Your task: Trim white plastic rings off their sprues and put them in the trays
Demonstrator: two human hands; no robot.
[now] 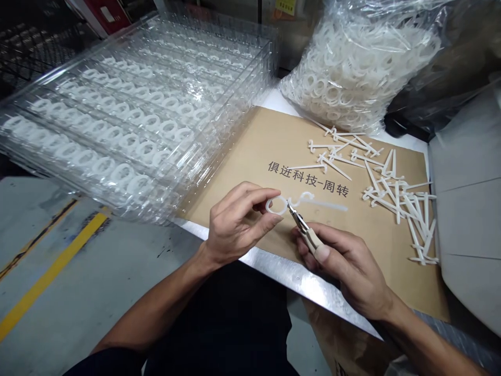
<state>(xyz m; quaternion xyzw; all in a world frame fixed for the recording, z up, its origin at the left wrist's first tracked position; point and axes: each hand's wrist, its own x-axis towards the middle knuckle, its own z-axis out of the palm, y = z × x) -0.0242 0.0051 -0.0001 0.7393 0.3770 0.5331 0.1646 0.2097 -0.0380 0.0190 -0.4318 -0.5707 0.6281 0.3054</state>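
Between thumb and fingers, my left hand (240, 222) pinches a white plastic ring (276, 205) above the cardboard. A curved white sprue with a long straight stem (324, 204) extends rightward from beside the ring. My right hand (344, 261) is wrapped round the light handles of side cutters (309, 235). Their tips sit where ring and sprue meet; whether the two are still joined is too small to tell. Loose white sprues (399, 193) lie scattered on the right half of the cardboard sheet (250, 151).
A stack of clear plastic trays (219, 141) with rows of white rings stands at the left. Behind the cardboard leans a clear bag (352, 73) full of white ring parts. A pale grey panel (469, 198) borders the right side; the table's metal edge (309, 287) runs nearest me.
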